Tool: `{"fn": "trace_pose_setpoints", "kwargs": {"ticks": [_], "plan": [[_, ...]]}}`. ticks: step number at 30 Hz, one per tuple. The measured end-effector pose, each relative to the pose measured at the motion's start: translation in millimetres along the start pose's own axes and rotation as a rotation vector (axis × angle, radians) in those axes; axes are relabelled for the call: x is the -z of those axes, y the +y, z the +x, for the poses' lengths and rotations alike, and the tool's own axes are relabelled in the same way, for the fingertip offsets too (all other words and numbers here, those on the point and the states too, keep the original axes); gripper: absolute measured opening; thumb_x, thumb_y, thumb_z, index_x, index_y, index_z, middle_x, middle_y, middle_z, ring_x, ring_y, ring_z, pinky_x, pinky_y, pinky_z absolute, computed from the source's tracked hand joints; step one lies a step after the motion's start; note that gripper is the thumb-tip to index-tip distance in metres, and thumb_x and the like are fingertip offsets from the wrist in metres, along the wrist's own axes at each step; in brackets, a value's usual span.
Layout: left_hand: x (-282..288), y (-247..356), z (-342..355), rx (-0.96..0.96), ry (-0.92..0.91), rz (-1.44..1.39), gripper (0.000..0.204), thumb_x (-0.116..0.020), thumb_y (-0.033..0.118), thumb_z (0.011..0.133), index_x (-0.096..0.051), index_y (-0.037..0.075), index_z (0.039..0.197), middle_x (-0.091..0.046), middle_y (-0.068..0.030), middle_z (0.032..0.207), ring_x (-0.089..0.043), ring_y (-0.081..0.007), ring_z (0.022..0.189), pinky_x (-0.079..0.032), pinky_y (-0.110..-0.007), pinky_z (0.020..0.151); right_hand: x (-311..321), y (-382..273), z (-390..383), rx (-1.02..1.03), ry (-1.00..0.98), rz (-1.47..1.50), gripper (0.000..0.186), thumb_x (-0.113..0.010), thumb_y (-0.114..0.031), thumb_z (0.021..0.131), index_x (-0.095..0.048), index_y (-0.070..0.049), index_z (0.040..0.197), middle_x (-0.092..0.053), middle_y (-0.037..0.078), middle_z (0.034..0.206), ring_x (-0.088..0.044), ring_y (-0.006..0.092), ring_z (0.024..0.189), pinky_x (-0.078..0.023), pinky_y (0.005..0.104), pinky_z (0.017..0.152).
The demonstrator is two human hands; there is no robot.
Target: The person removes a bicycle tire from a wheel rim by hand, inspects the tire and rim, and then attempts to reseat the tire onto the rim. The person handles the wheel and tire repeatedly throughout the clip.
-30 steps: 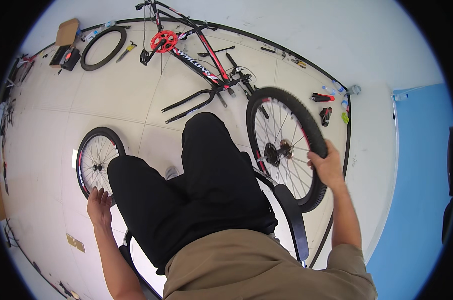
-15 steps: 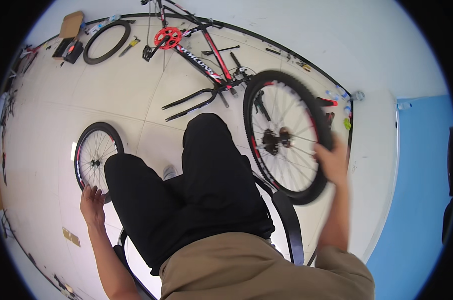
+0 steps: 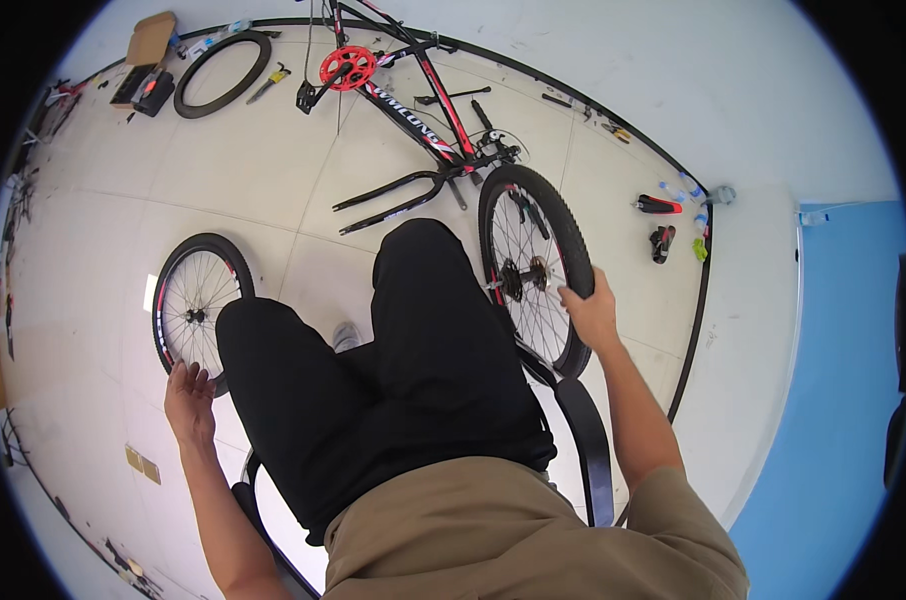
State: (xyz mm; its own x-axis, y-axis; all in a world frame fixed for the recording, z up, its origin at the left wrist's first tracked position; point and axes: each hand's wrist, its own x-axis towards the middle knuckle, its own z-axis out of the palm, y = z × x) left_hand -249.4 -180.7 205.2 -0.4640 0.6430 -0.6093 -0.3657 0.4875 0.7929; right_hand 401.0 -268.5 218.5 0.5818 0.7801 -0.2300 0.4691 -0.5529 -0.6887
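Note:
My right hand (image 3: pixel 591 312) grips the tyre of a bicycle wheel (image 3: pixel 513 281) with a sprocket cluster at its hub. The thumb lies on the inner side and the fingers go behind the tyre, partly hidden. This wheel stands upright, angled, beside my right knee. At my left knee is a second bicycle wheel (image 3: pixel 195 316), without sprockets. My left hand (image 3: pixel 190 402) is at its lower rim, fingers stretched and apart; whether they touch the tyre I cannot tell. Ahead lies a black and red bicycle frame (image 3: pixel 413 118) with a red chainring (image 3: pixel 349 68) and a fork (image 3: pixel 393 198).
A loose tyre (image 3: pixel 187 100), a yellow-handled tool (image 3: pixel 269 84) and an open cardboard box (image 3: pixel 151 38) lie at the far left. By the right wall are a red-black saddle (image 3: pixel 658 205), bottles (image 3: pixel 671 190) and tools (image 3: pixel 615 131). A chair armrest (image 3: pixel 585 450) is at my right.
My right hand has moved left with the sprocket wheel, which has turned more edge-on. The saddle and a dark item behind it now show more fully. My left hand has barely moved.

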Motion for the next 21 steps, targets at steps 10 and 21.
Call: {"fn": "trace_pose_setpoints", "kwargs": {"ticks": [10,21], "plan": [[-9.5,1.8,-5.4,0.024,-0.064,-0.008,0.051,-0.068,0.03,0.099,-0.051,0.01,0.143,-0.059,-0.0089,0.124,-0.057,-0.0225,0.109,-0.048,-0.038,0.093,36.2,50.1,-81.6,-0.05,0.15,-0.111,0.08,-0.077,-0.028,0.083,-0.04,-0.002,0.148,-0.07,0.019,0.113,-0.07,0.0325,0.099,-0.054,0.0411,0.089],[4.3,2.1,0.1,0.0,-0.063,0.007,0.059,-0.067,0.031,0.099,-0.046,0.006,0.148,-0.053,-0.0148,0.137,-0.053,-0.0269,0.122,-0.045,-0.04,0.101,11.6,-3.2,-37.8,-0.049,-0.137,-0.421,0.069,-0.064,-0.019,0.083,-0.042,-0.006,0.146,-0.07,0.03,0.105,-0.067,0.0488,0.101,-0.051,0.0522,0.093]]}}
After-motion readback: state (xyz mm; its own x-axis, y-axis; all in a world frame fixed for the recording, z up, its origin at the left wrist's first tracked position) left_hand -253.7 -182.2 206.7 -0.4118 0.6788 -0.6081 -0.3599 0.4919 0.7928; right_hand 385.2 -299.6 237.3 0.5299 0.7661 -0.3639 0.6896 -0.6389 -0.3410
